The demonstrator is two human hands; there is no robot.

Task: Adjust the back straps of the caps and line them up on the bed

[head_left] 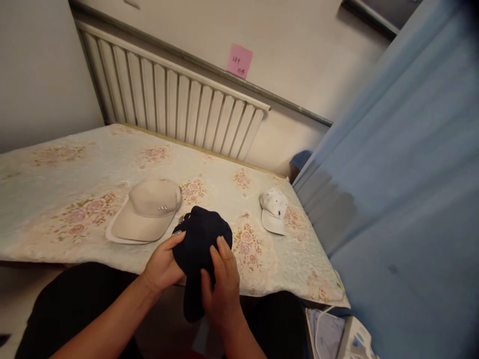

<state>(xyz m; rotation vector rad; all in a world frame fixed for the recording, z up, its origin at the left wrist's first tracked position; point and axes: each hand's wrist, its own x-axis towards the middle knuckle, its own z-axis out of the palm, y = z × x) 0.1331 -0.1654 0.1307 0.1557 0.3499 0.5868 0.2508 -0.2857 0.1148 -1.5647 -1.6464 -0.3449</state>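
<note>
A dark navy baseball cap (202,234) is held over the near edge of the bed, its brim pointing down toward me. My left hand (164,262) grips the cap's left side, thumb on top and the other fingers hidden beneath. Against the crown's right side and the brim lies my right hand (222,284), fingers bent onto the fabric. Left of my hands, a beige cap (153,204) rests on the bed, with a paler brim edge showing under its own. A smaller white cap (274,209) with a dark logo sits further right.
The floral bedspread (123,149) covers the bed in front of me. Behind it stand a white radiator (179,99) and a wall with a pink note (239,61). A blue curtain (392,199) hangs at the right. A white box (357,339) stands low at the right.
</note>
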